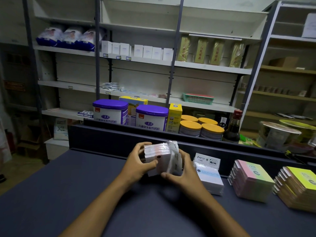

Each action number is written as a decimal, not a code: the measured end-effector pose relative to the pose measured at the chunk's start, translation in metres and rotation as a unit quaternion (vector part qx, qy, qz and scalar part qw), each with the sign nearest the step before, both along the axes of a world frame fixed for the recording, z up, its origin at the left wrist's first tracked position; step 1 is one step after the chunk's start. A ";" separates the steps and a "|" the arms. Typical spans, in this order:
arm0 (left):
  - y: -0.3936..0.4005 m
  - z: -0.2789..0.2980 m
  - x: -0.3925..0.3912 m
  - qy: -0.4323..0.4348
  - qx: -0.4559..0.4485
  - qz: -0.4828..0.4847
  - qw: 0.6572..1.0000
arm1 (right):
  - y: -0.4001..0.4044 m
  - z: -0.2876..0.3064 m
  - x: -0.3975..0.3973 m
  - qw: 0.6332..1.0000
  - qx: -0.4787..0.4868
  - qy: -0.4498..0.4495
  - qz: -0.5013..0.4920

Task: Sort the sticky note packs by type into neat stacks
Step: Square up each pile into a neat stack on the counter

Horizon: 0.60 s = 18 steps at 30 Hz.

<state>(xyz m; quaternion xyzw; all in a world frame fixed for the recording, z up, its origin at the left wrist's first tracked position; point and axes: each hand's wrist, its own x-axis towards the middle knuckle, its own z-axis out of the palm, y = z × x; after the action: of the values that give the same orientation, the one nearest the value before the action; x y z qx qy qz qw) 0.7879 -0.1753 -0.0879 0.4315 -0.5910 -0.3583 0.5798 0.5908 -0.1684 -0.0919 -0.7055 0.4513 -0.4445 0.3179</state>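
I hold a bundle of several white sticky note packs [159, 157] in clear wrap just above the dark table [68, 194]. My left hand [137, 164] grips its left side, thumb across the front. My right hand [181, 173] grips its right and lower side. To the right on the table stand three stacks: white-and-blue packs [209, 177] with a white card behind them, pink-and-green packs [251, 181], and yellow packs [297, 187] at the frame's right edge.
A raised dark ledge [119, 134] runs along the table's far edge. Behind it stand purple-lidded milk powder tins [151, 118], yellow-lidded jars [201, 128] and a dark bottle [233, 128]. Shelving with boxes and bags fills the back.
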 end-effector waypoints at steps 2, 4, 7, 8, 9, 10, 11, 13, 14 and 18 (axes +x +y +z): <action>-0.003 -0.003 -0.001 -0.016 0.000 -0.011 1.000 | 0.001 -0.002 0.002 1.000 0.009 -0.014 0.024; -0.004 -0.006 -0.003 -0.032 -0.002 -0.022 0.999 | -0.001 -0.003 0.003 0.999 0.008 -0.033 0.021; -0.006 -0.007 -0.004 -0.033 -0.003 -0.034 0.999 | -0.004 -0.003 0.002 0.999 -0.011 -0.044 -0.015; -0.007 -0.008 -0.004 -0.035 -0.003 -0.036 0.999 | -0.004 -0.004 0.003 0.999 -0.018 -0.035 -0.029; -0.008 -0.009 -0.004 -0.041 -0.001 -0.039 0.998 | -0.004 -0.005 0.003 0.999 -0.023 -0.020 -0.039; -0.008 -0.011 -0.005 -0.051 0.002 -0.042 0.998 | -0.004 -0.007 0.004 0.999 -0.023 -0.001 -0.045; -0.008 -0.014 -0.005 -0.067 0.010 -0.047 0.997 | -0.003 -0.010 0.006 0.999 -0.019 0.018 -0.045; -0.006 -0.020 -0.006 -0.103 0.034 -0.070 0.992 | -0.003 -0.014 0.008 0.997 -0.014 0.052 -0.047; -0.005 -0.022 -0.006 -0.118 0.045 -0.085 0.988 | -0.004 -0.015 0.008 0.996 -0.019 0.064 -0.052; -0.004 -0.025 -0.006 -0.147 0.056 -0.090 0.983 | -0.002 -0.013 0.009 0.993 -0.042 0.086 -0.063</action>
<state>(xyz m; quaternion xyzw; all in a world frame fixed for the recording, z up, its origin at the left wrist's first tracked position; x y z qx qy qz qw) 0.7814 -0.1794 -0.1131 0.4564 -0.6855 -0.3743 0.4264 0.5999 -0.1709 -0.1053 -0.7236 0.5016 -0.4203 0.2194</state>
